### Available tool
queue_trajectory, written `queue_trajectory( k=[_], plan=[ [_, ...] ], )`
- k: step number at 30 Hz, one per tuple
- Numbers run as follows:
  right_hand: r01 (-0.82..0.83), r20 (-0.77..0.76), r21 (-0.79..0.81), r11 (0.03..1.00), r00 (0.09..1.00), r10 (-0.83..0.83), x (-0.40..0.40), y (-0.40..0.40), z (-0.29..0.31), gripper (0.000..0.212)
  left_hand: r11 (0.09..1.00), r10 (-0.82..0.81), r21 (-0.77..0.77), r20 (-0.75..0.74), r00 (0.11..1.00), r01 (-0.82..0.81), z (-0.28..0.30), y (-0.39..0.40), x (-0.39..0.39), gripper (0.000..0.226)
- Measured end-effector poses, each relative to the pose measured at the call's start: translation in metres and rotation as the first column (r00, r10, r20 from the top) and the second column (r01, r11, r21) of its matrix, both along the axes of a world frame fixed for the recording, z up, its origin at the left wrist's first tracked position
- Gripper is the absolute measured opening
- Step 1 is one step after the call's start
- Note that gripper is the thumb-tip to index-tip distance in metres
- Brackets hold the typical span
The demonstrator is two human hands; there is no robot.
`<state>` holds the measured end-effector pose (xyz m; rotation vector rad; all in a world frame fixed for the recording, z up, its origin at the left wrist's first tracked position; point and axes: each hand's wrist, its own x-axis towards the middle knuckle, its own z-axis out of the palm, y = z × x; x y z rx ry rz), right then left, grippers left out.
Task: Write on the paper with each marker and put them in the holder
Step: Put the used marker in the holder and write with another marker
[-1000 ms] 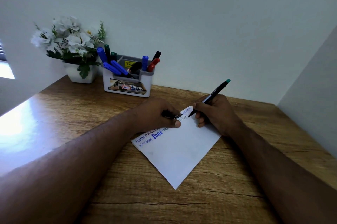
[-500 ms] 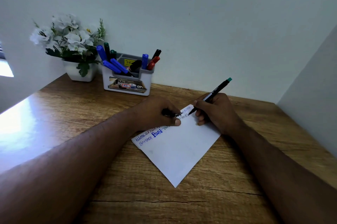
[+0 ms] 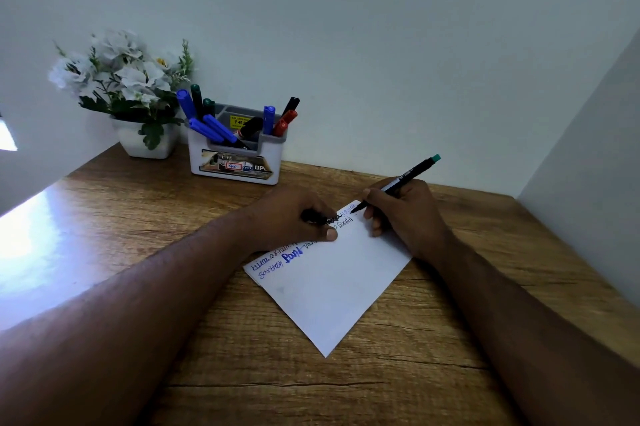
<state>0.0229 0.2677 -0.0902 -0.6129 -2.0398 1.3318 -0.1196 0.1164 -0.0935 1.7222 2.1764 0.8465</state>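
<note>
A right hand [image 3: 405, 214] grips a slim black green-ended marker [image 3: 398, 183], tip on white handwritten paper [image 3: 332, 280], while the left hand [image 3: 291, 217], fingers curled around a small black cap [image 3: 311, 216], rests on the sheet.

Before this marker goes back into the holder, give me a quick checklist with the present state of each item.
1. Marker gripped in right hand: ok.
2. Tip on the paper, near its far corner: ok.
3. Left hand resting on the paper: ok.
4. Cap ready: a dark object sits under the left hand's fingers; whether it is the cap, cannot tell.
5. Room in the holder: several markers already stand in it; free slot, cannot tell.
6. Writing with this marker finished: cannot tell.
</note>
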Motion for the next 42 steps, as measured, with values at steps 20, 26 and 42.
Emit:
queue_trajectory(
  k=[20,26,42],
  plan=[
    [-0.270,-0.376,-0.222,0.937,0.910,0.173,-0.006,-0.020,0.022,0.012,0.927,-0.082,0.351,0.533,0.842,-0.132,0.015,-0.011,0.007,0.019],
    [-0.256,-0.412,-0.218,0.942,0.899,0.149,-0.006,-0.022,0.021,0.007,0.917,-0.067,0.337,0.658,0.750,-0.214,0.014,-0.009,-0.001,0.018],
    [-0.187,-0.321,-0.006,0.982,0.931,0.175,-0.031,-0.055,0.006,0.005,0.914,-0.042,0.289,0.764,0.644,-0.284,0.007,0.004,-0.002,0.018]
  ],
)
